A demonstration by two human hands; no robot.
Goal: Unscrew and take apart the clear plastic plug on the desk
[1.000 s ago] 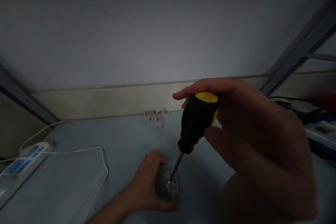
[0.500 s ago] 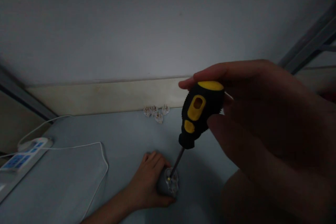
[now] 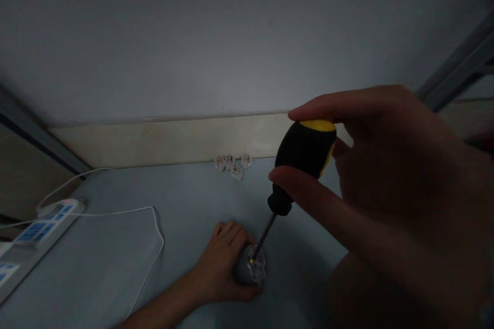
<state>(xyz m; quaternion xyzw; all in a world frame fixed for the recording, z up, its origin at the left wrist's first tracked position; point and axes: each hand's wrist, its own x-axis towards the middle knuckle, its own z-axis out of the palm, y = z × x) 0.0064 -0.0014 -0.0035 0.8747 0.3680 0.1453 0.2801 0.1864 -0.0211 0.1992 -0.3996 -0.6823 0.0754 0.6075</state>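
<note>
I see the part, a dark, rounded body (image 3: 241, 271) with a see-through cover (image 3: 258, 271), on the near side of the table (image 3: 193, 193), near the middle. My left hand (image 3: 219, 270) is clamped on the body, fingers on the far side and thumb on the near side. My right hand (image 3: 409, 190) grips the screwdriver (image 3: 303, 151) by its thick black and yellow handle, thumb against the side and forefinger at the butt. The shaft slopes down to the left, its tip at the cover beside a small brass-coloured spot (image 3: 251, 261); in this dim view, I cannot confirm that the tip is seated.

Handling: I judge the body light and stiff, the cover smooth, slippery and liable to crack. Hold the body by its sides, off the cover; hold the screwdriver by its handle, which looks rubbery and non-slip. Four or so small see-through pieces (image 3: 236, 171) with upright pins stand at the far edge; I judge the pins bendable, so grasp these by their rims.
</note>
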